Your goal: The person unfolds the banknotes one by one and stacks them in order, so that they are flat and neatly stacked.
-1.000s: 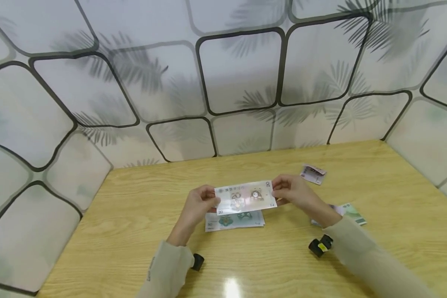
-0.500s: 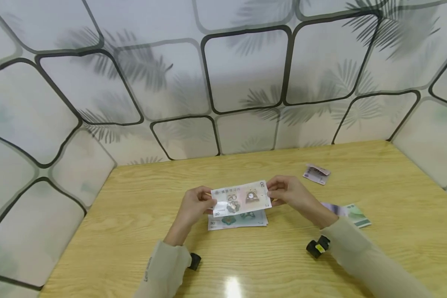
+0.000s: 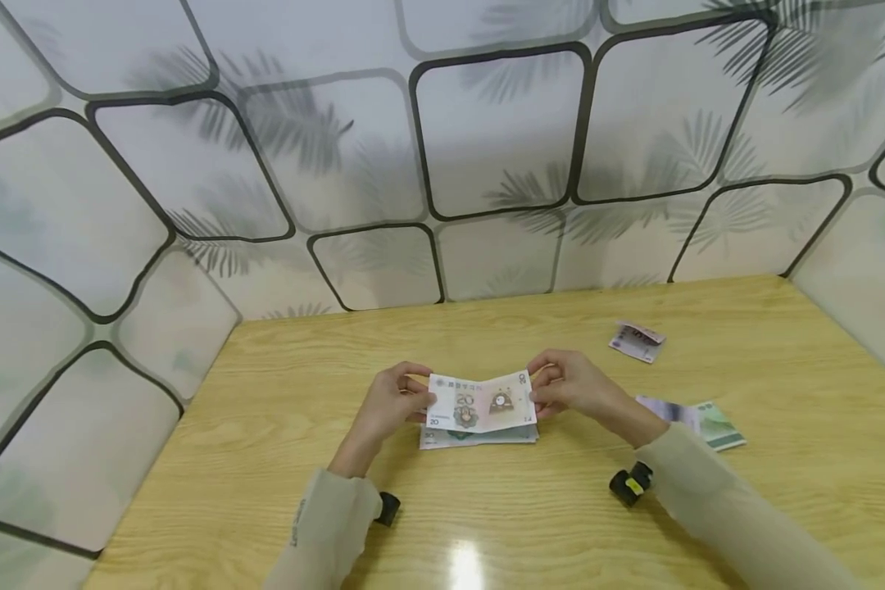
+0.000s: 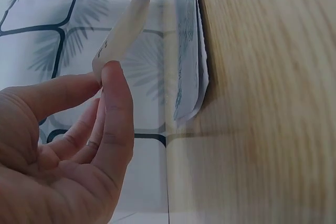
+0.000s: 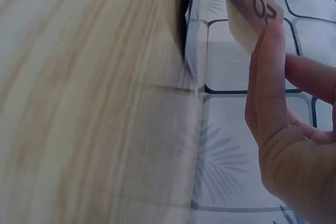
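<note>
A banknote marked 20 point(image 3: 483, 401) is stretched between both hands, slightly bowed in the middle. My left hand point(image 3: 396, 397) pinches its left end between thumb and fingers; my right hand point(image 3: 571, 385) pinches the right end. In the left wrist view the thumb and fingertips meet on the edge of the note point(image 4: 123, 32). The right wrist view shows the corner of the note point(image 5: 254, 11) between thumb and finger. Under and just in front of it, a small stack of blue-green banknotes point(image 3: 479, 437) lies on the table, partly hidden by the held note.
A folded purplish banknote point(image 3: 637, 342) lies at the back right of the wooden table point(image 3: 302, 369). Nearer, beside my right forearm, are a purple note point(image 3: 671, 412) and a green note point(image 3: 719, 428), partly covered by the sleeve. A patterned wall covering point(image 3: 501, 139) rises behind.
The held 20 note has come down a little closer to the stack and now bows in the middle. Both hands still pinch its ends. The head view has shifted slightly.
</note>
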`<state>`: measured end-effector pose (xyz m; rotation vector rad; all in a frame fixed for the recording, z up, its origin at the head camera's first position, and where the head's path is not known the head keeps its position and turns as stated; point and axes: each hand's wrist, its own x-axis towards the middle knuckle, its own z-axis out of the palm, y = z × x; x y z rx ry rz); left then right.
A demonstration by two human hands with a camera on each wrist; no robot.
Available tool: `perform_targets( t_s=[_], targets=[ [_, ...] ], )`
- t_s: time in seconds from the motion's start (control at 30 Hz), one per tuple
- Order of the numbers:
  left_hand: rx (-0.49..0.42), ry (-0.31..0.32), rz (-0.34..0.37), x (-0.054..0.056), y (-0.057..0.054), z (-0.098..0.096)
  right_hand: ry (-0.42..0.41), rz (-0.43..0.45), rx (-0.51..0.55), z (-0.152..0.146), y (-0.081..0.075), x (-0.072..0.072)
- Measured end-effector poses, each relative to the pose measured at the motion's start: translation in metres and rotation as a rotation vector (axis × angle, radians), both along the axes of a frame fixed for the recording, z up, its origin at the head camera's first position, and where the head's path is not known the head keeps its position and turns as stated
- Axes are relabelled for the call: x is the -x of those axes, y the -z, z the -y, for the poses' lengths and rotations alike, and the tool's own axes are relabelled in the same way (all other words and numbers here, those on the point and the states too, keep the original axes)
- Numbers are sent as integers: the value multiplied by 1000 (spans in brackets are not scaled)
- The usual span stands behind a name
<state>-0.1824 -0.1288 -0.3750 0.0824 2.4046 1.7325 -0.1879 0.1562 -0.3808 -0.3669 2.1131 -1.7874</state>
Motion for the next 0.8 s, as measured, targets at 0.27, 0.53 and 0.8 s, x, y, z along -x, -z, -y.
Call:
perform_targets(
  t_s=[0.27, 0.53, 0.8],
  targets=[
    [30, 28, 43, 3, 4, 3, -77, 21, -41, 2, 6, 5],
    [97, 69, 51, 1, 5, 5, -88, 10, -101, 5, 5, 7],
    [154, 49, 61, 1, 3, 7, -76, -9, -137, 4, 4, 9]
  ],
)
